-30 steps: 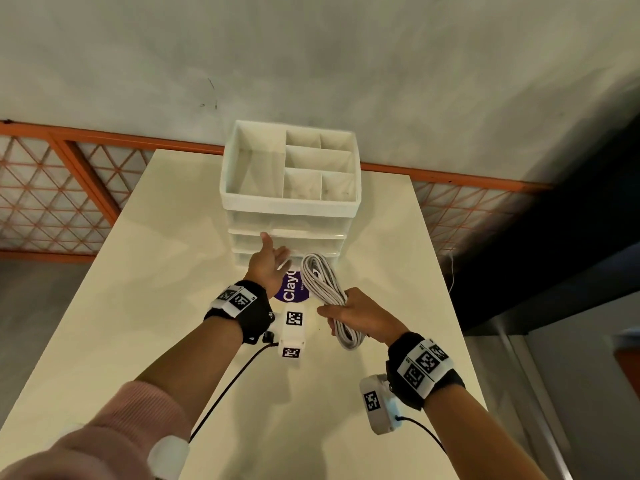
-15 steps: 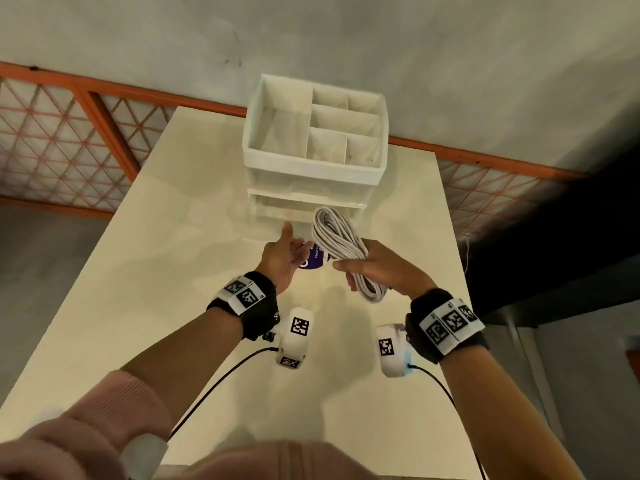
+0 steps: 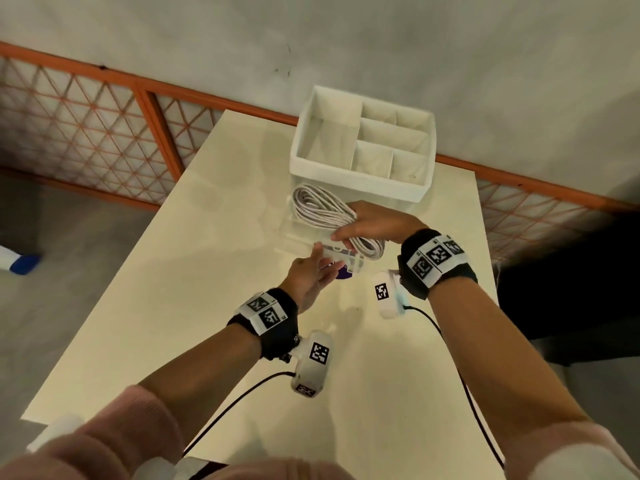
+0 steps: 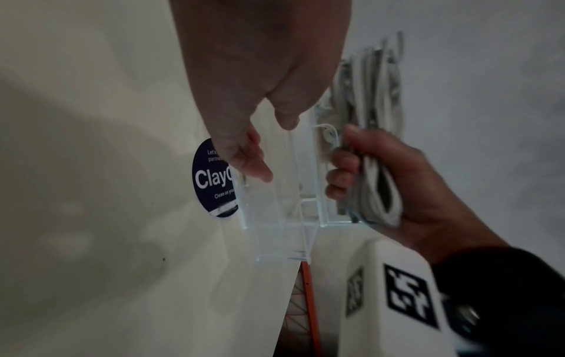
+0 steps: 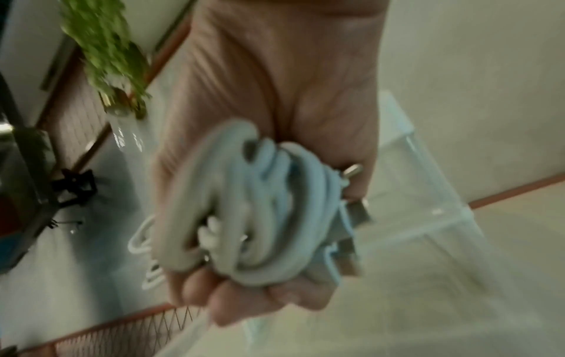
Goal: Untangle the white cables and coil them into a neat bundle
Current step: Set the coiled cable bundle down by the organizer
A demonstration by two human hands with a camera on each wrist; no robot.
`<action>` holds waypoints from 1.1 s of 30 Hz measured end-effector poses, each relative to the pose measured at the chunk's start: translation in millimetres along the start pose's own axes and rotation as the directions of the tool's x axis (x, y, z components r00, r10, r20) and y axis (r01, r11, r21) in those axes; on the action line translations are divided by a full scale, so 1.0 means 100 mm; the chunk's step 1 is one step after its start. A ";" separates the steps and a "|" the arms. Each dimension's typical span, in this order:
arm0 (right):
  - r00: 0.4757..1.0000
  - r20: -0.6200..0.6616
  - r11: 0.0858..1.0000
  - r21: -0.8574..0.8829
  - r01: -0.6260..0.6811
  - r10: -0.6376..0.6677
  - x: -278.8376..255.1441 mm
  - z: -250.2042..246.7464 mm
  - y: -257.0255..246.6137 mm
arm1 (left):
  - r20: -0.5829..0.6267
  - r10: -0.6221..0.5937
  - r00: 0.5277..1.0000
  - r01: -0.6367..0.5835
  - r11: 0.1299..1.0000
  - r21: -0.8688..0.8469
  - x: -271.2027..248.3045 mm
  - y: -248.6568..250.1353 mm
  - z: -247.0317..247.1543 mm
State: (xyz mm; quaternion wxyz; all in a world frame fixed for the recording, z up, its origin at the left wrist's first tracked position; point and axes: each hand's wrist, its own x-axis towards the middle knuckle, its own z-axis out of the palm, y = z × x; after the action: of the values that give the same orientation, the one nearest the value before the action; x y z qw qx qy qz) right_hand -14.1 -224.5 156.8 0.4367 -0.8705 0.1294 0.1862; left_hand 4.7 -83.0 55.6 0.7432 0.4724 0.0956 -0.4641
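The coiled bundle of white cables (image 3: 322,213) is gripped near its lower end by my right hand (image 3: 344,225), fingers wrapped round the loops (image 5: 244,217); metal plug ends stick out of the fist. The bundle hangs just in front of the white organizer (image 3: 360,178) and above a clear drawer (image 3: 349,263) pulled out from its base. My left hand (image 3: 325,258) reaches to that clear drawer (image 4: 290,212) with fingers (image 4: 253,166) nearly straight, touching its front edge. The right hand (image 4: 382,181) holds the cables (image 4: 379,135) right beside the drawer.
The cream table (image 3: 173,306) carries the organizer at its far end, whose top has several open compartments. A round dark-blue sticker (image 4: 211,178) lies under the drawer. An orange lattice railing (image 3: 104,133) runs behind and beside the table. Black wrist-camera leads (image 3: 450,358) trail back along it.
My right hand has carried the cable bundle forward, from the table's middle to just above the drawer at the organizer. The left hand has stayed at the drawer front.
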 end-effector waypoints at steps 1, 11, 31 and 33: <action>1.000 0.007 0.999 -0.030 -0.020 0.020 0.07 0.01 0.06 | 0.020 -0.003 1.000 0.003 1.000 0.001 -0.02 -0.02 0.01; 0.966 0.070 0.969 -0.031 -0.247 0.248 0.62 0.05 0.46 | -0.024 0.009 1.000 -0.011 0.997 -0.081 0.08 0.13 -0.06; 0.823 -0.410 0.904 0.334 -0.266 0.393 0.67 0.33 0.62 | -0.078 -0.017 0.997 0.006 0.990 -0.141 0.08 0.17 -0.04; 0.810 -0.456 0.924 0.273 -0.267 0.369 0.64 0.34 0.62 | -0.082 -0.016 0.997 0.005 0.991 -0.134 0.09 0.17 -0.03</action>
State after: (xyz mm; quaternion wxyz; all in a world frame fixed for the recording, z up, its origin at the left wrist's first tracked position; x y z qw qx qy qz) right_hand 11.9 -237.1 66.1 0.4339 -0.8072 0.4000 0.0117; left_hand 24.0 -83.8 59.3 0.7663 0.4397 0.1597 -0.4404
